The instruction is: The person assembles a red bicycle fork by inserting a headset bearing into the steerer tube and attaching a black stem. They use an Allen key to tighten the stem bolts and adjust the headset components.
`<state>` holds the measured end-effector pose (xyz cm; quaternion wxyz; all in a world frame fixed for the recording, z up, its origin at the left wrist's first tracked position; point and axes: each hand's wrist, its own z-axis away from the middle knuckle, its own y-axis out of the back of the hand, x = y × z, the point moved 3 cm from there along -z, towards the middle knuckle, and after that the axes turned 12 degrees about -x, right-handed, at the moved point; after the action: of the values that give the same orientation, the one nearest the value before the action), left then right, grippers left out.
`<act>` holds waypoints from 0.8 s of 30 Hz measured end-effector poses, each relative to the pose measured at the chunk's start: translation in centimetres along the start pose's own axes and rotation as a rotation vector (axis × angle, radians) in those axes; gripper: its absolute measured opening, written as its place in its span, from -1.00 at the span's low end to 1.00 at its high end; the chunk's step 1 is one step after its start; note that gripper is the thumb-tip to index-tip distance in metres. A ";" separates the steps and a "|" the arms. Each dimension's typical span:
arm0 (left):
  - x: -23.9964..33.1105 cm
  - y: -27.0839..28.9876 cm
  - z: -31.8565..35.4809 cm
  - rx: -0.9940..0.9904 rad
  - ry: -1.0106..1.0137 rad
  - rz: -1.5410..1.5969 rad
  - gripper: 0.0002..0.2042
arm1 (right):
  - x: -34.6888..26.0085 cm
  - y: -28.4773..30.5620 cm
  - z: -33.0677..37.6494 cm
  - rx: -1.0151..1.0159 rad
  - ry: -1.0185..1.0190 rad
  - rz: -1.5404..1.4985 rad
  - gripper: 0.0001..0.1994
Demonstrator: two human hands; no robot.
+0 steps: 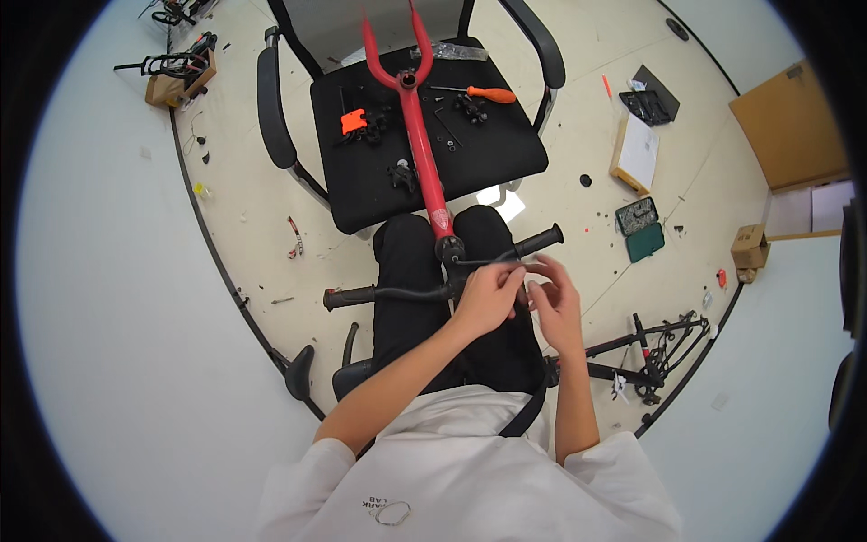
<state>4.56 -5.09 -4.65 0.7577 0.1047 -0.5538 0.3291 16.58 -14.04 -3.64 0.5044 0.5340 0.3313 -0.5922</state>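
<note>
Head view, only one: my left grip point(488, 296) and right grip point(557, 312) are close together over my black-trousered right thigh point(515, 348), both by a thin dark metal rod point(483, 263). Left fingers bunched at the rod, but hands overlap, so can't tell if they're clamped on it. Right: fingers curled in toward the left fingertips, inner side hidden, can't tell whether it holds anything. Rod runs leftward from my fingers to the round black metal fitting point(449, 249) at the near end of a long red metal tube with a two-pronged fork point(421, 135). Black curved handlebar with ribbed handle ends point(411, 294) lies across both thighs, just below that fitting; its right end angles up past my knee. Red tube leans onto the black fabric office chair seat point(492, 149), fork end toward the backrest. On the seat: orange-handled screwdriver point(490, 94) right of the tube, small black L-shaped key point(449, 128) below it, orange plastic piece point(353, 121) among black parts on the left. Floor, right side: open green case point(645, 242), black bicycle frame point(646, 363) farther down. Black saddle point(300, 372) at lower left.
</note>
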 end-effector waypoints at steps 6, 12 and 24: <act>7.5 5.6 0.7 0.191 0.042 -1.015 -0.59 | 1.7 4.2 1.0 0.031 -0.074 -0.060 -0.82; 5.3 9.3 7.3 0.162 0.223 -1.186 -0.72 | 2.8 3.0 1.2 -0.022 -0.117 -0.069 -0.83; 4.9 3.5 2.1 -0.009 -0.091 -1.316 -0.67 | 0.4 0.6 -0.7 -0.035 -0.013 -0.133 -0.67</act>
<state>1.66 -1.60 -0.13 0.7769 0.4322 -0.4071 -0.2098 17.42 -13.63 -4.04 0.4754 0.4979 0.3731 -0.6220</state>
